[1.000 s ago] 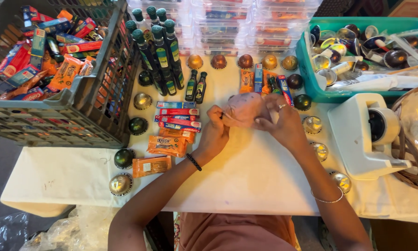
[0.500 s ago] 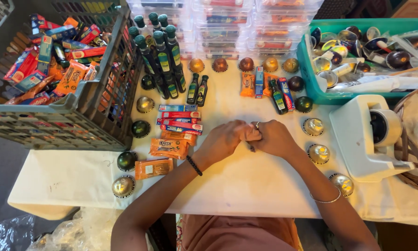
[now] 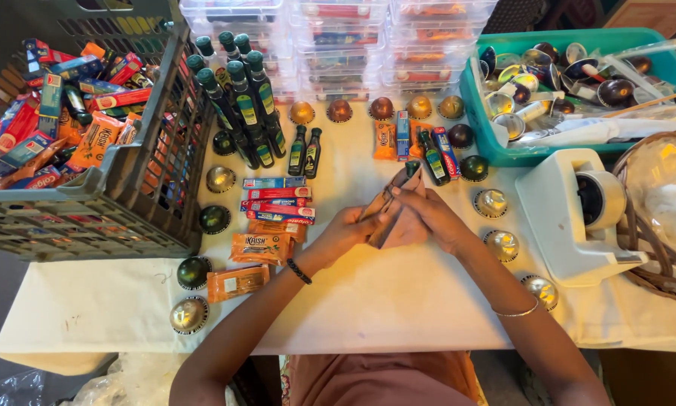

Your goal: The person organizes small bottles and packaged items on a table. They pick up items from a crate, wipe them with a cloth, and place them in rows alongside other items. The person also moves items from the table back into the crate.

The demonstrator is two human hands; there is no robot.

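— Where the cream cloth-covered table (image 3: 398, 301) fills the middle of the frame, what do we have?
— We hold a small pink fabric pouch (image 3: 395, 216) at centre, our left hand (image 3: 347, 233) pinching its lower left edge and our right hand (image 3: 433, 218) pinching its upper edge.
— And around us?
— We see a grey plastic crate (image 3: 120, 195) at upper left, a teal plastic tub (image 3: 503, 146) at upper right, and a white tape dispenser (image 3: 571, 218) just right of our hands.
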